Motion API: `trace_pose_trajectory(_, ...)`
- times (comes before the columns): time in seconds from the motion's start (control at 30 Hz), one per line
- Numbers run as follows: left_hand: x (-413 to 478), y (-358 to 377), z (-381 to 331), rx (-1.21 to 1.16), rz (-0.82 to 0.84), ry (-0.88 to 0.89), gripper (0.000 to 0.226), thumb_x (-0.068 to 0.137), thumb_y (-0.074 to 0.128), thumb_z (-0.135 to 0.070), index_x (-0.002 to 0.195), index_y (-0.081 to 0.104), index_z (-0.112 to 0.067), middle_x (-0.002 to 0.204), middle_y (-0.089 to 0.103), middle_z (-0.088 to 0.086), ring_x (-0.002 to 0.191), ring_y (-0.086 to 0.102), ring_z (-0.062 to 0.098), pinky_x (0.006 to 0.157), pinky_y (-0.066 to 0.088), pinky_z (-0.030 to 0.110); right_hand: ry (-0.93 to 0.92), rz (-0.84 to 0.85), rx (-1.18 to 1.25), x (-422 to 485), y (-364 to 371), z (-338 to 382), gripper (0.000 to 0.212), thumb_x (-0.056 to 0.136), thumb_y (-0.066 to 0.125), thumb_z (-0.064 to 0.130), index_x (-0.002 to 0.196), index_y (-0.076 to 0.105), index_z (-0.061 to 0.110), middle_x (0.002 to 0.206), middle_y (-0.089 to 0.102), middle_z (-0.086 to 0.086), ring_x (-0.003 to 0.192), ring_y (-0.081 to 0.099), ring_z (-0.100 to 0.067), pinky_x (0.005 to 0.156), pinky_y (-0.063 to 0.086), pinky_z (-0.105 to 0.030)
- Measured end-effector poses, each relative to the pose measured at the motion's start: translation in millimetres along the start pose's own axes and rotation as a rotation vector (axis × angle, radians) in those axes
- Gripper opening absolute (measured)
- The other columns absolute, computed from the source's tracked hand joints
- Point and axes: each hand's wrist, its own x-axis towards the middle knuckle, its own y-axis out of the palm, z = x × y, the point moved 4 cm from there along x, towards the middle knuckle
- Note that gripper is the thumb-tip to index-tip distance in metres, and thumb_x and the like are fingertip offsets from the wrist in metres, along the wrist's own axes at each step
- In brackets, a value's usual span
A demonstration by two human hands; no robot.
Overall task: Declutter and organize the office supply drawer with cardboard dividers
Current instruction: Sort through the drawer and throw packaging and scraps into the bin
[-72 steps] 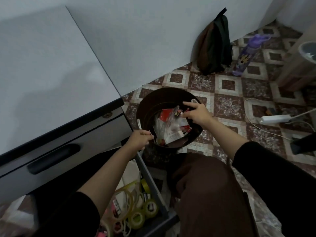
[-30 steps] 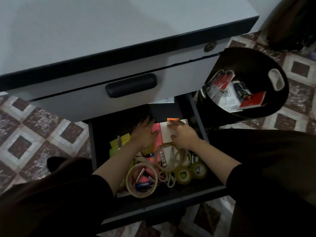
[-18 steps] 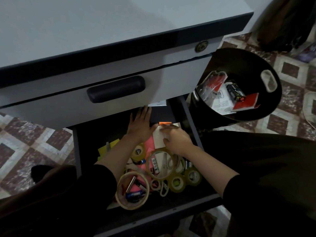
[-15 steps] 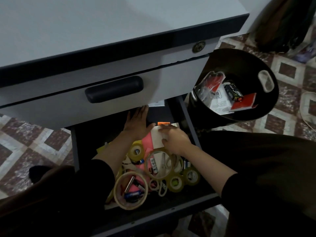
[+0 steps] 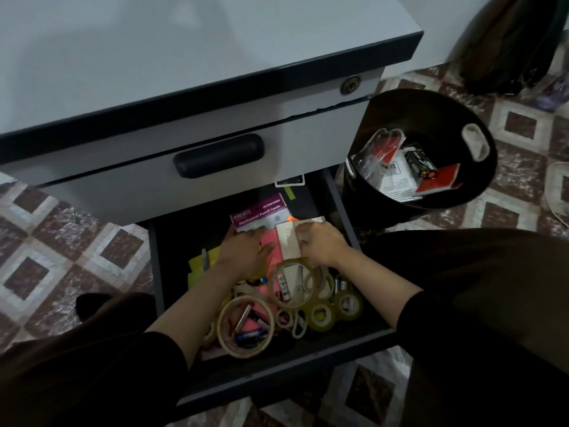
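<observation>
The lower drawer (image 5: 277, 372) of a grey cabinet stands pulled out, full of loose supplies. My left hand (image 5: 244, 251) grips a purple pack of mechanical pencil leads (image 5: 260, 212) at its near edge, over a pink sheet (image 5: 272, 241). My right hand (image 5: 320, 243) holds a white card (image 5: 286, 237) beside it. Several tape rolls (image 5: 244, 326) of different sizes, batteries and yellow sticky notes (image 5: 200, 261) lie nearer the drawer front.
A black bin (image 5: 474, 180) with discarded packaging stands on the tiled floor right of the cabinet. The shut upper drawer with a black handle (image 5: 218, 155) overhangs the back of the open one. A dark bag (image 5: 511, 47) leans against the wall at far right.
Both hands left the bin and went into the drawer. My left hand reached to the back and drew the purple lead pack forward into view. My right hand stayed on the white card.
</observation>
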Motion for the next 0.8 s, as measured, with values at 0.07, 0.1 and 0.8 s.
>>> trace_pose_trajectory(0.07,-5,0,2,-0.036,0.006,-0.02,0.049,0.098,0.035,-0.042,0.142,0.035,-0.019,0.141,0.045,0.005,0.132,0.036,0.021,0.111,0.02,0.029,0.019,-0.024,0.024,-2,-2,0,0.027,0.087,0.049,0.015,0.108,0.064,0.011,0.115,0.061,-0.012,0.106,0.055,-0.031,0.077,0.044,-0.028)
trace_pose_trajectory(0.1,-6,0,4,-0.063,0.01,-0.035,0.047,0.097,0.037,-0.041,0.139,0.039,-0.019,0.138,0.049,0.005,0.129,0.04,0.022,0.108,0.025,0.028,0.035,-0.04,0.057,-3,-3,1,0.028,0.087,0.049,0.015,0.11,0.065,0.011,0.115,0.061,-0.013,0.105,0.056,-0.031,0.079,0.046,-0.029)
trace_pose_trajectory(0.8,-1,22,26,-0.089,0.168,-0.017,0.052,0.099,0.028,-0.042,0.148,0.017,-0.027,0.158,0.003,-0.003,0.144,0.008,0.017,0.116,0.006,0.047,0.034,-0.026,-0.179,59,-15,29,0.059,0.089,0.048,0.009,0.14,0.02,0.002,0.152,0.021,-0.015,0.143,0.012,-0.028,0.116,0.014,-0.05)
